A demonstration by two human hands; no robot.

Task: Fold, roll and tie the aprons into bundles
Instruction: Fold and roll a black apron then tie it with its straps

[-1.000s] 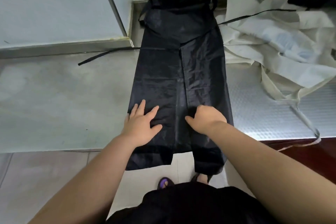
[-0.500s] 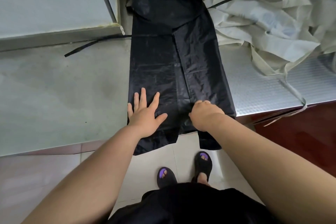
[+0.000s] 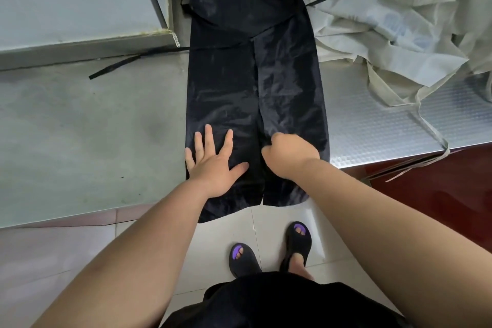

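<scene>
Black apron [image 3: 253,88] lies folded lengthwise into a long strip on the grey counter [image 3: 80,141], running 12 to 6 o'clock thru mid-frame. Its bib end is at 12 and its near end hangs over the counter edge. A thin black strap [image 3: 127,61] trails from its left side out toward 9 o'clock. L hand [image 3: 215,165] is flat, fingers straight & spread, palm pressing the apron's left half near the counter edge; it holds nothing. R hand [image 3: 290,157] sits just beside it at 3 o'clock, on the apron's middle fold line, knuckles up & fingers curled under. Its fingertips are hidden, so can't tell if it pinches cloth or just rests there. White pile [image 3: 386,34] of crumpled cloth lies at 2 o'clock, touching the apron's right edge up top. Sandals [image 3: 243,258] show at 6 o'clock on a tile floor [image 3: 66,253].
</scene>
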